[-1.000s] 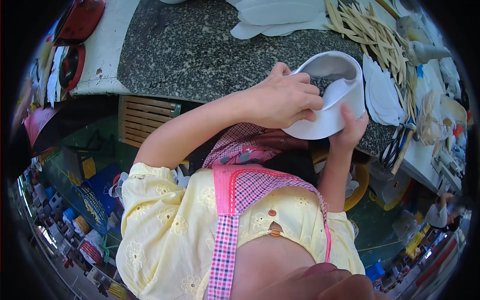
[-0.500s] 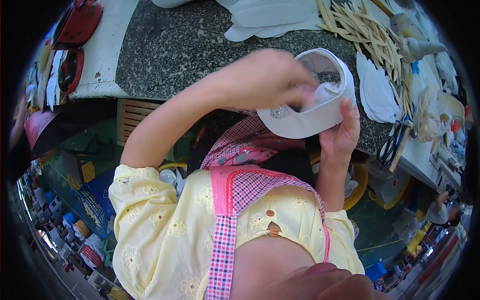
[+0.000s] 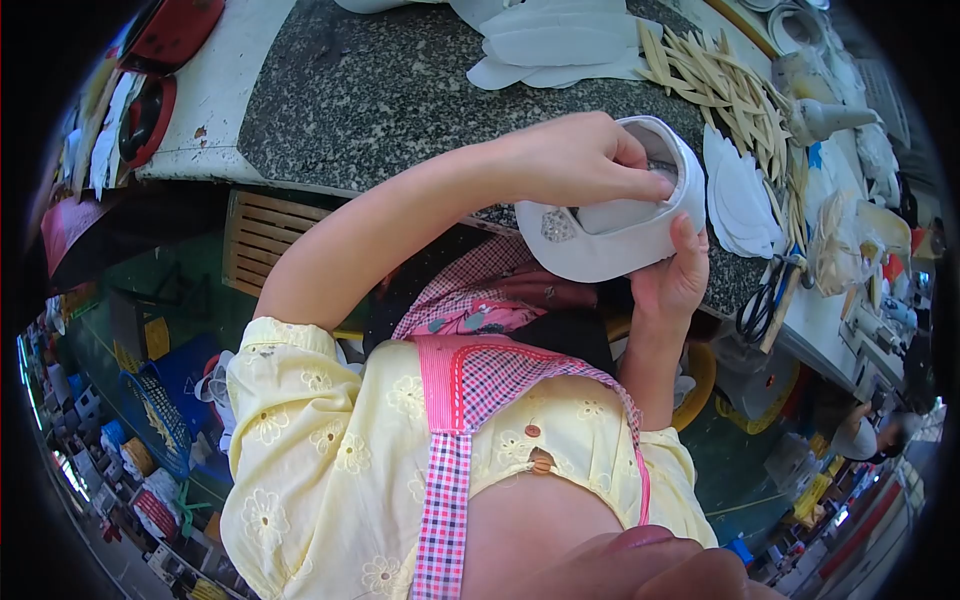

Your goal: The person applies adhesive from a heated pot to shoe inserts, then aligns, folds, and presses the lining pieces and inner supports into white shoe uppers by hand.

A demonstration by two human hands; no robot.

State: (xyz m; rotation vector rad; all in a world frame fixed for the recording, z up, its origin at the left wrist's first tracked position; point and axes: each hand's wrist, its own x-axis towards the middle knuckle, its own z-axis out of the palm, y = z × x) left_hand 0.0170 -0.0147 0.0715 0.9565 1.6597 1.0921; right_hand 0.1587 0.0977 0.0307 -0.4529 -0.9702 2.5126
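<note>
Covering the wearer's chest, a pink checked apron (image 3: 490, 385) lies over a yellow blouse (image 3: 300, 430). Beyond it, at the near edge of the table, the white piece (image 3: 610, 248) is held between the two hands, its round opening facing up. A sparkling ornament (image 3: 557, 225) sits on its left-hand portion. Right hand (image 3: 668, 282): gripping the white piece, thumb against the outer wall, fingers underneath. Left hand (image 3: 580, 155): back uppermost, fingertips reaching into the opening at the inner wall; whether they pinch the material cannot be told. Behind the hands extends a speckled granite slab (image 3: 390, 110). To the right of the white piece, flat white shapes (image 3: 738, 195) overlap in a pile, with a wooden-handled tool (image 3: 778, 308) just below. Farther back, beige strips (image 3: 715, 80) lie heaped beside a stack of white sheets (image 3: 555, 45).
</note>
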